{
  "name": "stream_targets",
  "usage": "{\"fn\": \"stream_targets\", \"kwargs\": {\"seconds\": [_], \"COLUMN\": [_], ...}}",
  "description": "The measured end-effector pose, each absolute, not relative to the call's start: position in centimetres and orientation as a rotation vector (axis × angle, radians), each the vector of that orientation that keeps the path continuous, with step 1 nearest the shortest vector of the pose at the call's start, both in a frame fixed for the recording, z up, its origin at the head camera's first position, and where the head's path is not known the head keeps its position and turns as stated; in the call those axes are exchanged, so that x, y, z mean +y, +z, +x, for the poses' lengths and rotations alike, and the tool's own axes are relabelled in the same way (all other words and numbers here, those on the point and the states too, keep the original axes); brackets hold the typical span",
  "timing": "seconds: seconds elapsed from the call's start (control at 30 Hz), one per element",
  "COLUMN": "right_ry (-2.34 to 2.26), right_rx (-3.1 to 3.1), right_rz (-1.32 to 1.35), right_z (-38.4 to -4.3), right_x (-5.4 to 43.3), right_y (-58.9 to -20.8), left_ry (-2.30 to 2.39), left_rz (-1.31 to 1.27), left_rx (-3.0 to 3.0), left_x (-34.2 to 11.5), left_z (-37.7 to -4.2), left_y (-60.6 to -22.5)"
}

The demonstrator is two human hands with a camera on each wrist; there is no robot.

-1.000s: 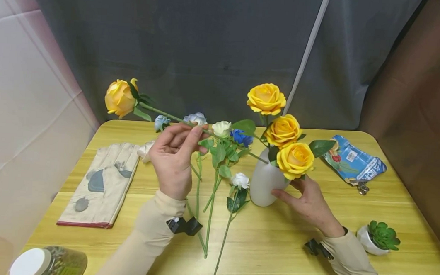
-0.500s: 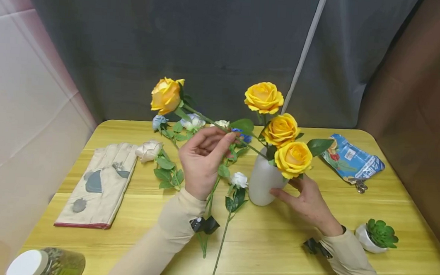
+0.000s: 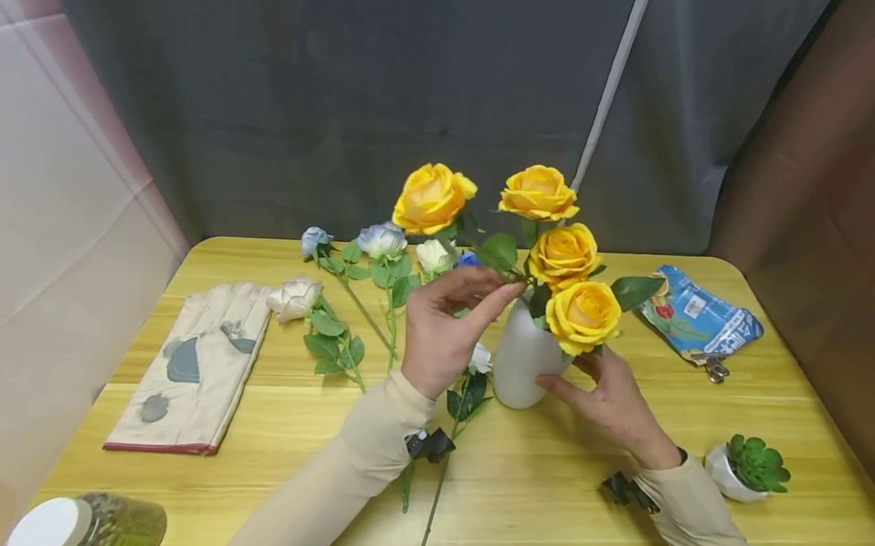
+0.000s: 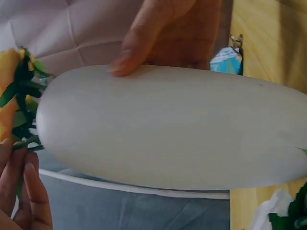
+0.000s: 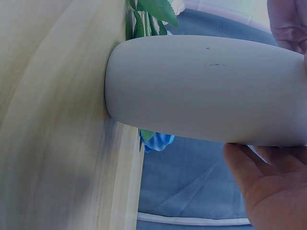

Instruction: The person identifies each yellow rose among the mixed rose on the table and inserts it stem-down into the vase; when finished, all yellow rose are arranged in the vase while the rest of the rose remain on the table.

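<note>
A white vase (image 3: 525, 364) stands upright on the table with several yellow roses (image 3: 565, 255) in its mouth. My left hand (image 3: 445, 331) pinches the stem of another yellow rose (image 3: 434, 199) right at the vase's mouth, and the bloom leans left. Whether the stem's lower end is inside the vase is hard to tell. On the vase's right side, my right hand (image 3: 619, 406) holds it between thumb and fingers. The left wrist view shows the right thumb (image 4: 127, 60) lying against the vase (image 4: 168, 129). In the right wrist view fingers touch the vase's lower-edge side (image 5: 201, 91).
White, pale-blue and blue flowers lie left of the vase, including a white rose (image 3: 295, 298). Folded gloves (image 3: 191, 367) lie further left. A lidded jar (image 3: 93, 523) stands front left. At right are a blue packet (image 3: 702, 316) with a clip and a potted succulent (image 3: 750, 467).
My left hand has moved right with the yellow rose, bringing its stem to the vase's mouth and the bloom nearer the others. My right hand stays on the vase.
</note>
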State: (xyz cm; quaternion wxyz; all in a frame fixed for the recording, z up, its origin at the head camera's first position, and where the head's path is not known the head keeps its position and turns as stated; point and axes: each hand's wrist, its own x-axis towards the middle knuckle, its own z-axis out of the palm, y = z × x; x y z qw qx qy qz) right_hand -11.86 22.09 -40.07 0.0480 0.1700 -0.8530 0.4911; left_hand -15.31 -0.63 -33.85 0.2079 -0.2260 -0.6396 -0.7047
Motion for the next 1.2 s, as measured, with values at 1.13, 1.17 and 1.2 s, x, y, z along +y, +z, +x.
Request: {"fn": "stream_targets", "kwargs": {"seconds": [1.13,1.17,1.2], "right_ry": [1.494,1.492,1.492], "right_rx": [-2.593,-2.591,-2.59], "right_rz": [0.539,0.542,0.543], "right_z": [-12.0,-12.0,-12.0], "right_x": [22.2,22.2,22.2], "right_y": [-40.2,-40.2,-40.2], "left_ry": [-2.011,-2.008,-2.004], "left_rz": [-0.713,-0.719,-0.723], "left_rx": [-1.783,-1.789,-1.796], "left_x": [-0.1,-0.1,-0.2], "left_z": [-15.4,-15.4,-15.5], "left_y": [-34.8,-34.9,-35.0]}}
